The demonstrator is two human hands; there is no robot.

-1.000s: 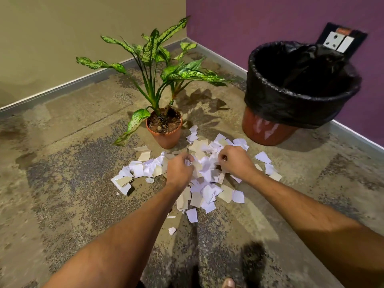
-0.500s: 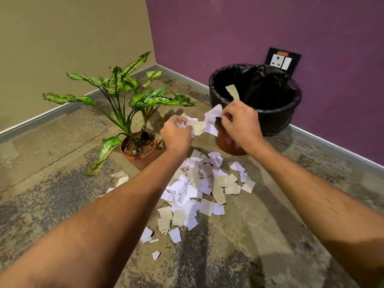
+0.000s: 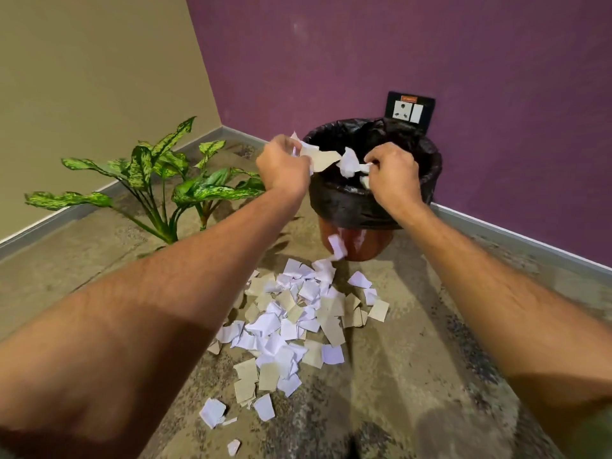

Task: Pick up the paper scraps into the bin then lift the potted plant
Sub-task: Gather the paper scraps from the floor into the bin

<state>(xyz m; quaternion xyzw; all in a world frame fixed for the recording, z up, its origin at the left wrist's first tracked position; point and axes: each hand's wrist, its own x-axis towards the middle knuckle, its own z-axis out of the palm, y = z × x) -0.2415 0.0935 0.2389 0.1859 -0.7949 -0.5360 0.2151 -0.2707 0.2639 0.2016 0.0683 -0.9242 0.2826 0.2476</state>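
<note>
Item: paper scraps (image 3: 294,321), white and tan, loose heap on the floor (image 3: 414,376) in front of the bin (image 3: 427,173). Judged near weightless, limp, prone to slipping out of a loose hold; best gathered in bunched handfuls and squeezed, not pinched singly. One piece (image 3: 337,247) shows against the bin's red base, apparently falling.

Item: bin, red, lined with a black bag, standing in the corner just beyond the heap.

Item: potted plant (image 3: 159,173), left of the bin; its pot is hidden behind the left forearm. Judged top-heavy with soft leaves; take it by the pot, not the stems.

Hands: left hand (image 3: 283,167) curled around a bunch of scraps at the bin's near rim; right hand (image 3: 390,173) curled, pinching crumpled white paper over the bin mouth.

Change: half a second ago both hands were short of the bin, over the heap; now they are at its opening. The heap itself looks much the same.
</note>
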